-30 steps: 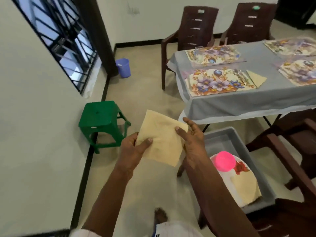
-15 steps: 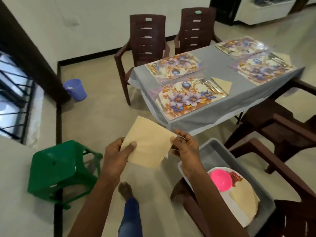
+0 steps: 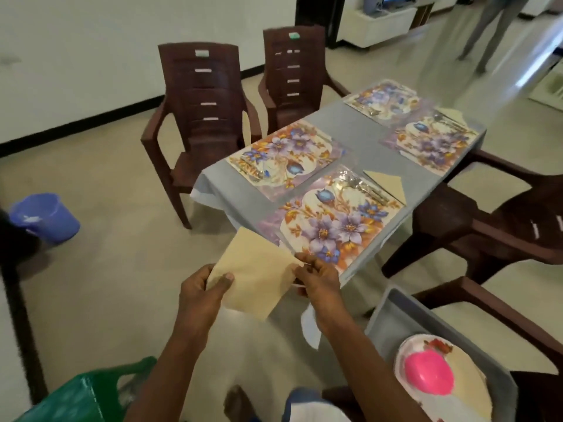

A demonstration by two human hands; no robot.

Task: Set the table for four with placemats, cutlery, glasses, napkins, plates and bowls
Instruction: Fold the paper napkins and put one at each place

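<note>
Hands, two: we count the left hand (image 3: 201,292) and the right hand (image 3: 320,277), each pinching an opposite edge of one beige napkin (image 3: 253,275), held off the table's (image 3: 359,138) near corner. On the table: four floral placemats (image 3: 332,220), two laid napkins (image 3: 387,182). Since earlier: we find the held napkin nearer the table.
</note>
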